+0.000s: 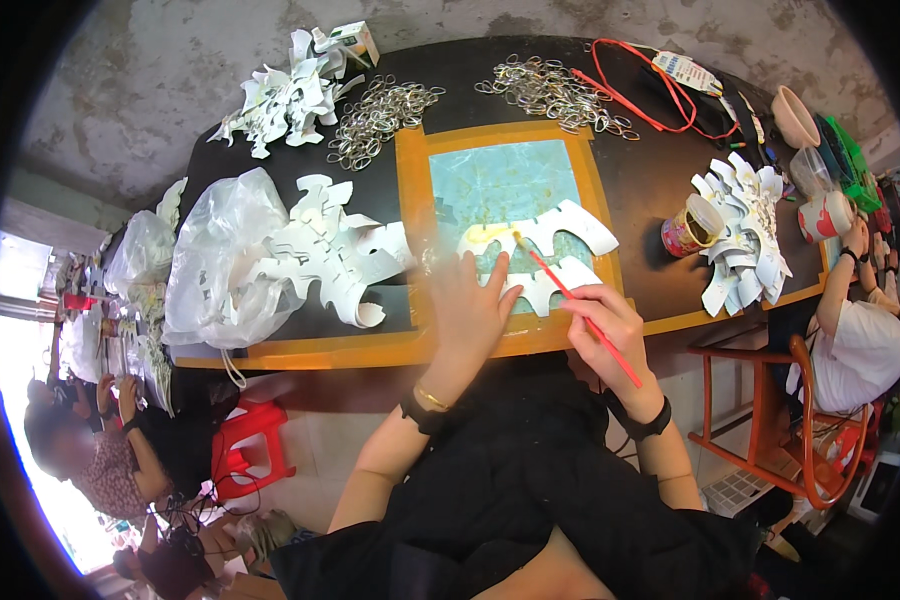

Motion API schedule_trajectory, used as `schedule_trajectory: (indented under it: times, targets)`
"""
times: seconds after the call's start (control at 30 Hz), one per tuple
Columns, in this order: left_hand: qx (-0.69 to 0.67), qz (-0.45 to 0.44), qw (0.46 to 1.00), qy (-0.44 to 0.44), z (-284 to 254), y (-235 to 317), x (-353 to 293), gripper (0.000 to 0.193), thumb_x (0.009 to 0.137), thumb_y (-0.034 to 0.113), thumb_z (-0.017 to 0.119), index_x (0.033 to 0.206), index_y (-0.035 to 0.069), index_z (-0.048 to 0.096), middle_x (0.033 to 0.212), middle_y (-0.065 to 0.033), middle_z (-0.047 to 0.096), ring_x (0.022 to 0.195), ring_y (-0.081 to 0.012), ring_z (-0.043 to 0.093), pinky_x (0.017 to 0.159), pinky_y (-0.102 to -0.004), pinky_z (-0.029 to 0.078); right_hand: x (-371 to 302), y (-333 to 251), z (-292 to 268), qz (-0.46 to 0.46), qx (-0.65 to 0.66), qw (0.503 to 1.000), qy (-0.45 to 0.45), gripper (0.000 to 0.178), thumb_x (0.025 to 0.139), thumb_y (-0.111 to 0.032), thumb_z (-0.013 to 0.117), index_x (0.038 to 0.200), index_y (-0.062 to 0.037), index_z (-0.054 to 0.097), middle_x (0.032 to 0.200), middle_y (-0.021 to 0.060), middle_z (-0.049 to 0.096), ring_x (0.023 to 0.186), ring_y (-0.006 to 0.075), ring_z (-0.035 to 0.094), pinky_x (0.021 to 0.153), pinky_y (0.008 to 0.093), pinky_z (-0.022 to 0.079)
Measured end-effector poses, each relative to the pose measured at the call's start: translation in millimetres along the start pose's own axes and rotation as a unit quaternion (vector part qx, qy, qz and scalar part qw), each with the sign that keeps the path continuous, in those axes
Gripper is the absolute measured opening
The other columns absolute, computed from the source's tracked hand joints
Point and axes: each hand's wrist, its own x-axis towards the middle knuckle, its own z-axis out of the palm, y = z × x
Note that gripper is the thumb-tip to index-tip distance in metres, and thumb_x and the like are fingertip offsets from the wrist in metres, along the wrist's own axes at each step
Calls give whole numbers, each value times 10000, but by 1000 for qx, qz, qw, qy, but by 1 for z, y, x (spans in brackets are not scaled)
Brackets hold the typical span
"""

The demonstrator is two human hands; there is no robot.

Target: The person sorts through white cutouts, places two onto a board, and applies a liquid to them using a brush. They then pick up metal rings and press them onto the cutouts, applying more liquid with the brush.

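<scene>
- Left hand (pixel 475 300) lies open, fingers spread, fingertips at the near edge of a white cutout (pixel 585 230); right hand (pixel 607 325) is closed around a red brush (pixel 629 366), its tip on the cutout's yellow smear.
- That cutout lies on a blue sheet (pixel 505 175) framed by orange tape (pixel 416 190); a second cutout (pixel 542 290) lies nearer, under the brush.
- Right: a tin (pixel 678 238) leans, contents unclear, touching a pile of cutouts (pixel 740 225). Farther right are a bowl (pixel 792 115) and a green basket (pixel 852 165).
- Left: a crumpled, translucent bag (pixel 220 240) sits against a heap of curled, notched cutouts (pixel 320 245).
- Far: two tangles of metal rings (pixel 375 115) (pixel 545 88) and a red cord (pixel 620 98) on the dark table (pixel 640 180).
</scene>
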Motion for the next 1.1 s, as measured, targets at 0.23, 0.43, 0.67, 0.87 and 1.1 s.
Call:
schedule_trajectory:
  times: [0.23, 0.43, 0.67, 0.87, 1.1]
  targets:
    - [-12, -4, 1000, -1, -1, 0, 0, 445, 917, 393, 665, 1300, 167, 645, 1277, -227, 537, 1204, -423, 469, 1008, -542, 367, 6, 3, 14, -7, 17, 1000, 6, 223, 805, 85, 625, 989, -2, 716, 1006, 123, 665, 848, 245, 677, 744, 307, 545]
    - [-8, -5, 1000, 0, 0, 0, 0, 447, 918, 394, 665, 1303, 169, 642, 1273, -229, 541, 1212, -427, 468, 1017, -548, 365, 5, 0, 6, 17, 21, 999, -25, 210, 810, 74, 625, 979, -4, 724, 997, 122, 669, 854, 232, 683, 739, 301, 542]
    - [-3, -5, 1000, -5, -1, 1, 0, 452, 916, 391, 669, 1309, 170, 641, 1273, -226, 540, 1205, -425, 474, 1015, -545, 366, 7, -7, 3, -10, 2, 1000, 14, 195, 808, 61, 630, 968, 1, 723, 1002, 130, 672, 859, 252, 685, 749, 309, 548]
    - [-2, 0, 1000, 9, -1, -1, 0, 455, 913, 391, 672, 1311, 173, 637, 1268, -223, 541, 1203, -419, 475, 1011, -540, 369, 16, -3, 15, -11, 21, 1000, -17, 198, 797, 64, 633, 963, 2, 721, 994, 128, 673, 852, 253, 687, 746, 311, 549]
    - [5, 4, 1000, 10, 1, 0, 0, 452, 910, 386, 673, 1305, 171, 639, 1255, -219, 542, 1195, -417, 478, 1005, -537, 373, 14, -11, -3, 7, 7, 1000, 4, 204, 785, 78, 636, 959, 2, 712, 960, 126, 661, 789, 256, 675, 696, 311, 539]
